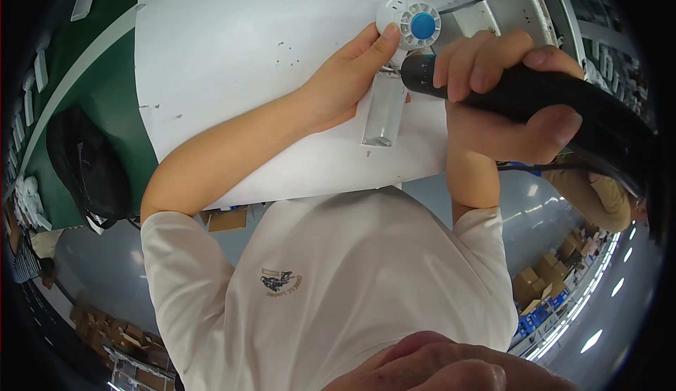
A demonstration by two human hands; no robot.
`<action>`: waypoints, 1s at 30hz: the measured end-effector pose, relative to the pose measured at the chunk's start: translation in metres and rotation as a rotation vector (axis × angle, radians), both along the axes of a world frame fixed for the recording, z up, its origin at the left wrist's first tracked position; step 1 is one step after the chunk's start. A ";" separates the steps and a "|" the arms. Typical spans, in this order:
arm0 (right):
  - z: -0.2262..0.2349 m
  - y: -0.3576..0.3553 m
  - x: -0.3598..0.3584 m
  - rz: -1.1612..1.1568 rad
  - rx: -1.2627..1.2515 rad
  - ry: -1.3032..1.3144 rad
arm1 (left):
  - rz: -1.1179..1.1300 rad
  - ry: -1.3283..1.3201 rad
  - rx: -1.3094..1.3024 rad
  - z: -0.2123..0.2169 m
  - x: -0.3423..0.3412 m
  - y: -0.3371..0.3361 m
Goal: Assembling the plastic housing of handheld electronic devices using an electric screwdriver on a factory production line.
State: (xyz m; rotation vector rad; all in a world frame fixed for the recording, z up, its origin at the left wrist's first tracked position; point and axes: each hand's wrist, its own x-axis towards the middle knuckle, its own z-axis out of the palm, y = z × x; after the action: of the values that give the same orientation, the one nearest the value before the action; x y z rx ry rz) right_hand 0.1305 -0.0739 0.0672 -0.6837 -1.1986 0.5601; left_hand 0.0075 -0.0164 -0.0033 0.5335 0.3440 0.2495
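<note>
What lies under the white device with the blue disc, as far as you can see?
The white sheet shows around the white device. Whatever is directly beneath is covered by the device and the left hand, whose fingers are partly hidden.

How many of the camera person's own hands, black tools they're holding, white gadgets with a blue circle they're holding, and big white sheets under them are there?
Left hand and right hand: 2
Black tool: 1
White gadget: 1
Big white sheet: 1
Total: 5
</note>
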 end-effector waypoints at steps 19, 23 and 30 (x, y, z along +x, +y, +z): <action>0.038 -0.022 0.024 -0.151 0.134 0.094 | 0.207 0.356 0.357 0.036 -0.027 0.024; 0.042 -0.021 0.020 -0.586 0.156 -0.180 | 0.582 0.571 1.238 0.029 -0.053 0.110; 0.035 -0.017 0.020 -0.439 0.143 -0.217 | 0.308 1.428 1.540 0.006 -0.027 0.292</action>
State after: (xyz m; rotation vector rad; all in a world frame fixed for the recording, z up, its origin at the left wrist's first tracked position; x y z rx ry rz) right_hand 0.1505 -0.0908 0.1026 -0.8696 -1.2269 0.0327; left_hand -0.0197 0.2757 0.0030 2.1903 1.6723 0.3739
